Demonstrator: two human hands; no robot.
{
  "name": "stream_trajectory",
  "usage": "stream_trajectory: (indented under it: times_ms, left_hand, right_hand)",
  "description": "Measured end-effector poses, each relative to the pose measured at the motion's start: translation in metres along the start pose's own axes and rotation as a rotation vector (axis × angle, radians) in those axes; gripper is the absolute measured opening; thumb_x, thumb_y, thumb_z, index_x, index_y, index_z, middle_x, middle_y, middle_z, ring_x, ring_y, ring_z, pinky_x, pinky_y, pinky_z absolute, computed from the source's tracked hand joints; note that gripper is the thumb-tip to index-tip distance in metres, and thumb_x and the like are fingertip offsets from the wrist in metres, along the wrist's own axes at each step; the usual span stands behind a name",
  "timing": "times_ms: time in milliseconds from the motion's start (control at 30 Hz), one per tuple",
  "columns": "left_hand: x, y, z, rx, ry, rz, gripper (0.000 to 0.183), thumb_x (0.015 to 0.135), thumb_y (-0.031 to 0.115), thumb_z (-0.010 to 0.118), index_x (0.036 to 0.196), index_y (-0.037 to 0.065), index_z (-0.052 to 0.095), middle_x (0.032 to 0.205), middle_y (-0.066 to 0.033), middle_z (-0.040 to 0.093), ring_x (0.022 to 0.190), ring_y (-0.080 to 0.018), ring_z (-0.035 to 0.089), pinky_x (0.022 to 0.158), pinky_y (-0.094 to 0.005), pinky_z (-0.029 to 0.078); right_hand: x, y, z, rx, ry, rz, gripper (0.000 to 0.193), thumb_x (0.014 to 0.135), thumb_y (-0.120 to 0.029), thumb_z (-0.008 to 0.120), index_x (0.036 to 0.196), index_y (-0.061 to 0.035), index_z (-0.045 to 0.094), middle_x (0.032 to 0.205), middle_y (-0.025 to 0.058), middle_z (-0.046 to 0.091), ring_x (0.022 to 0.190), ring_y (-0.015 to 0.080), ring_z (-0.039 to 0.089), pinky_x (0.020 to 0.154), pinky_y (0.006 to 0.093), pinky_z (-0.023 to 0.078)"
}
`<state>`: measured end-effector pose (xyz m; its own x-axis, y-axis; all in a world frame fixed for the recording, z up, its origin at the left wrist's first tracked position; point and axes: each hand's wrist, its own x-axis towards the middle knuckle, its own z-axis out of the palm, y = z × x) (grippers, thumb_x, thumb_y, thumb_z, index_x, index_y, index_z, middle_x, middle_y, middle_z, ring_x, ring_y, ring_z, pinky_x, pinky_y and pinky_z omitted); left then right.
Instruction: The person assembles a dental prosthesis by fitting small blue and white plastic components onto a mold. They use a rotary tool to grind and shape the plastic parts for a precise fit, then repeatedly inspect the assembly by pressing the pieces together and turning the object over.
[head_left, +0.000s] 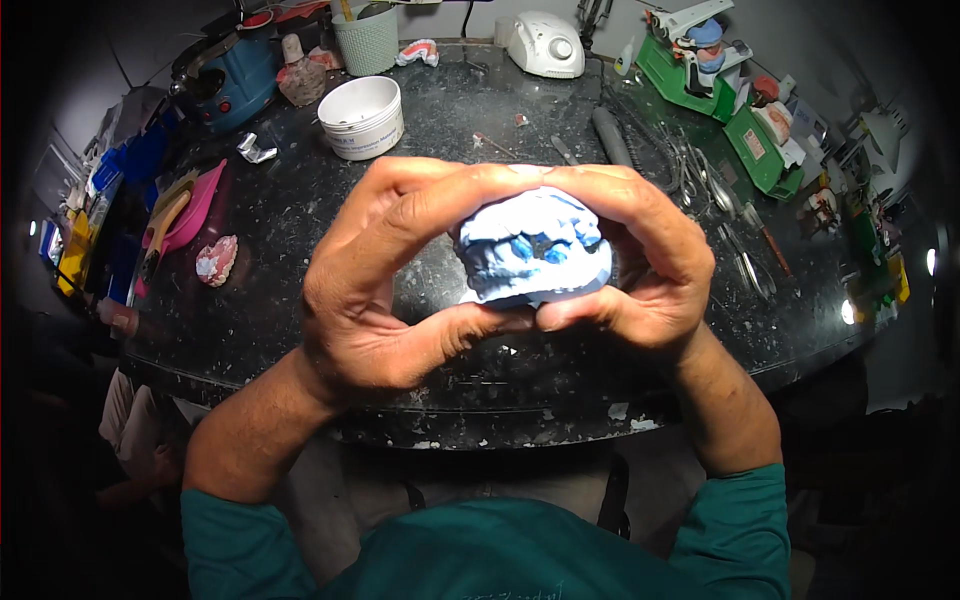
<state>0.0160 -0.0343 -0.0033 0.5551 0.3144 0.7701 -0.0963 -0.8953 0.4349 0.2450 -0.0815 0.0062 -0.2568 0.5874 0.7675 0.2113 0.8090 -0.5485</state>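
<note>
A white plaster dental model (535, 248), its upper and lower halves together, is held up over the near part of the dark bench. Blue patches show among its teeth, and bright light washes out part of its surface. My left hand (385, 270) grips it from the left, fingers across the top and thumb under the lower edge. From the right my right hand (655, 260) holds it the same way. The two thumbs nearly meet below it. The model's back is hidden from view.
On the black speckled bench (300, 330) stand a white tub (362, 120), a blue machine (228, 85) and a white control box (546, 45). A pink dustpan (190, 215) and a pink-and-white dental model (216, 261) lie left. Metal hand tools (715, 185) and green trays (760, 150) are right.
</note>
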Motion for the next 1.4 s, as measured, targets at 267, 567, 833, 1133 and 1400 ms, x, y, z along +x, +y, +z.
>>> stream_trajectory:
  times_ms: [267,567,833,1133,1400]
  left_hand:
    - [0.001,-0.002,0.015,-0.202,0.175,-0.002,0.064,0.069,0.002,0.084,0.128,0.000,0.060,0.124,-0.0136,0.066,0.120,-0.0284,0.060,0.105,-0.0414,0.047]
    - [-0.003,-0.003,0.023,-0.259,0.191,-0.010,0.066,0.068,-0.005,0.081,0.129,-0.001,0.059,0.123,-0.0156,0.066,0.120,-0.0306,0.061,0.104,-0.0428,0.049]
    - [-0.011,-0.011,0.028,-0.425,0.183,-0.082,0.069,0.071,0.001,0.080,0.135,-0.004,0.054,0.130,-0.0189,0.063,0.124,-0.0300,0.059,0.109,-0.0425,0.044]
    - [-0.012,-0.010,0.027,-0.444,0.134,-0.118,0.071,0.070,0.000,0.080,0.137,-0.003,0.053,0.132,-0.0188,0.062,0.125,-0.0298,0.059,0.109,-0.0426,0.044]
    - [-0.012,-0.006,0.025,-0.395,0.125,-0.146,0.070,0.073,0.000,0.080,0.137,-0.003,0.053,0.134,-0.0182,0.061,0.127,-0.0290,0.058,0.111,-0.0426,0.043]
  right_hand:
    - [0.005,0.005,-0.010,-0.288,-0.104,-0.323,0.079,0.065,-0.035,0.093,0.123,0.0086,0.061,0.117,0.0214,0.064,0.108,0.0293,0.065,0.094,0.0392,0.052]
    - [0.004,0.010,-0.004,-0.291,-0.013,-0.388,0.080,0.063,-0.039,0.094,0.121,0.0072,0.063,0.112,0.0204,0.066,0.104,0.0277,0.066,0.088,0.0372,0.055]
    - [0.002,0.002,-0.006,-0.393,0.013,-0.346,0.078,0.059,-0.043,0.094,0.113,0.0055,0.066,0.107,0.0163,0.071,0.098,0.0246,0.066,0.083,0.0345,0.054]
    - [0.001,0.001,-0.006,-0.401,0.023,-0.334,0.077,0.056,-0.047,0.094,0.108,0.0032,0.067,0.103,0.0117,0.073,0.094,0.0233,0.066,0.079,0.0339,0.052]
    - [0.000,0.003,-0.007,-0.386,0.008,-0.312,0.078,0.056,-0.046,0.094,0.110,0.0018,0.066,0.105,0.0110,0.073,0.097,0.0235,0.065,0.082,0.0350,0.051]
